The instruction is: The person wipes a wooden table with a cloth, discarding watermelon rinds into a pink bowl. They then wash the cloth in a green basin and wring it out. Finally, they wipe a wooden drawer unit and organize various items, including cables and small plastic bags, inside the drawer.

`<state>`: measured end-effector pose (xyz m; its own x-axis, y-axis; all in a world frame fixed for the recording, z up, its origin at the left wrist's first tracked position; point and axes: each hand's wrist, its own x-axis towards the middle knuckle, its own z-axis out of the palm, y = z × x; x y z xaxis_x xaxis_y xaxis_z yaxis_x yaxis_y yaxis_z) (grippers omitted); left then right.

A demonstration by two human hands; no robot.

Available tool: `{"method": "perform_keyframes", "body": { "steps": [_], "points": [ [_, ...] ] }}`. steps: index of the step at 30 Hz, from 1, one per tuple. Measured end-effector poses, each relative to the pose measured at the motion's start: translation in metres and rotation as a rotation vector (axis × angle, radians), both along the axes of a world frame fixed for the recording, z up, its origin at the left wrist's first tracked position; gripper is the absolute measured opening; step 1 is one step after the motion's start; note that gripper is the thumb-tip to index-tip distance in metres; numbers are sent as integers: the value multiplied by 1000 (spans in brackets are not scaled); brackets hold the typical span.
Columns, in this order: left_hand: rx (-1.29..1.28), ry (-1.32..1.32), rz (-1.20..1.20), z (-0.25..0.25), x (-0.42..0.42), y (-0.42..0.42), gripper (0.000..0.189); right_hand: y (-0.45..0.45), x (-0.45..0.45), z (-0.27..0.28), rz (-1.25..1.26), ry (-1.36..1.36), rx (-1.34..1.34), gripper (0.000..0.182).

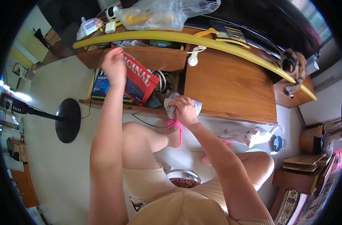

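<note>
My left hand pinches the top of a red and dark-blue printed pouch, which bears large white lettering. The pouch hangs tilted over a lower drawer of the wooden TV cabinet. Bunched in my right hand is a grey-white cloth, held at the drawer's front right corner. Behind the pouch, a blue printed box and coiled white cable lie in the drawer. Part of the drawer's contents is hidden by the pouch and my left forearm.
Yellow edging runs along the cabinet top, below a clear plastic bag. A white child lock hangs there. One cat sits at the right end; a white cat is on the floor. A black round stand base stands left.
</note>
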<state>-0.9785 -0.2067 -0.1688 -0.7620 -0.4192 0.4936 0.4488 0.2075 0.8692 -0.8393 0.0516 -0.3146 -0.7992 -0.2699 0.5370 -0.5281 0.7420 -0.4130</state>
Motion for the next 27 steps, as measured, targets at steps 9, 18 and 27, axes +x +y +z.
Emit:
{"method": "perform_keyframes", "body": {
  "steps": [9,18,27],
  "points": [
    [669,-881,9,-69,-8,-87,45,-88,-87,56,133,-979,-671,54],
    [1147,-869,-401,-25,32,-99,73,-87,-53,203,87,-514,-212,27],
    [967,-818,-1036,48,39,72,81,162,6,325,-179,-391,-101,26]
  ]
}}
